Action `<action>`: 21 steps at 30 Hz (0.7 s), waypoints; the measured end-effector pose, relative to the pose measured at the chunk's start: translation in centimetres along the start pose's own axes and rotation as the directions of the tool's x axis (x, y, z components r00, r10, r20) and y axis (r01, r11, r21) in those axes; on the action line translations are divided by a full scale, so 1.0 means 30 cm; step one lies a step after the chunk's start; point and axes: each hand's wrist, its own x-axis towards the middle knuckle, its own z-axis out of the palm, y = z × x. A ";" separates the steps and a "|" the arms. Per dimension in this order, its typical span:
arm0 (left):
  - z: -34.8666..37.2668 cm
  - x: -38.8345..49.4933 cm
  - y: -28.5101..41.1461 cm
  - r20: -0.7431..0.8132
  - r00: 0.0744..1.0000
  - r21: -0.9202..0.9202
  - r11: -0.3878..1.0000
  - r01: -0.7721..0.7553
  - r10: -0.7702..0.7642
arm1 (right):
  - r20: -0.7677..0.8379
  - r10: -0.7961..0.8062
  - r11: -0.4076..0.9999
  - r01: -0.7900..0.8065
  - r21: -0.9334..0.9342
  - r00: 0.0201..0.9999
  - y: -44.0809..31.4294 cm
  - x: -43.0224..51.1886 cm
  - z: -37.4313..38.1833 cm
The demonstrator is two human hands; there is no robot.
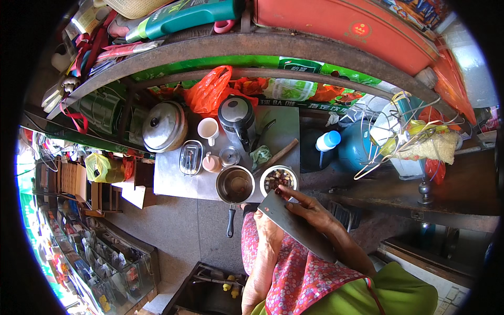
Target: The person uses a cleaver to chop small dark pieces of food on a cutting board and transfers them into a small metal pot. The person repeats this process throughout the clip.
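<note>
My left hand [267, 228] grips a broad grey metal blade [297, 228], like a cleaver's, which is held tilted in front of my floral apron [299, 271]. My right hand [311, 210] is on the blade's other side, its fingers apart and reaching over the rim of a white bowl [296, 185]. Small dark red and pale pieces [278, 179] lie in the bowl, close to the fingertips. Left of the bowl, a steel saucepan [235, 185] stands at the table's edge, its dark handle pointing towards me. Small reddish bits stick to the blade. Its handle is hidden.
On the metal table [173, 185] stand a lidded pot [163, 126], an electric kettle [236, 118], a white mug [208, 129] and a glass-lidded jar [229, 156]. A wooden stick [281, 155] lies beside a green cloth [260, 156]. A rusty shelf frame [275, 45] arches above; a blue gas cylinder [354, 145] is at right.
</note>
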 end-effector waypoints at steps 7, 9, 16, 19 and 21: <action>0.005 -0.013 0.014 0.022 0.998 0.037 0.998 -0.053 0.052 | -0.025 0.069 0.995 -0.067 0.068 0.997 -0.010 -0.004 0.003; 0.020 -0.014 0.025 0.025 0.996 0.070 0.994 -0.089 0.087 | -0.051 0.065 0.997 -0.063 0.042 0.997 -0.010 -0.004 0.000; 0.086 -0.015 0.081 0.031 0.989 0.293 0.945 -0.145 0.142 | -0.097 0.113 0.993 -0.108 0.056 0.989 -0.013 -0.008 -0.004; 0.104 -0.017 0.105 0.031 0.993 0.346 0.931 -0.114 0.110 | -0.080 0.147 0.989 -0.146 0.016 0.986 -0.016 -0.008 -0.006; 0.105 -0.017 0.114 0.011 0.996 0.357 0.931 -0.083 0.084 | -0.055 0.091 0.996 -0.091 -0.001 0.994 -0.013 -0.004 -0.004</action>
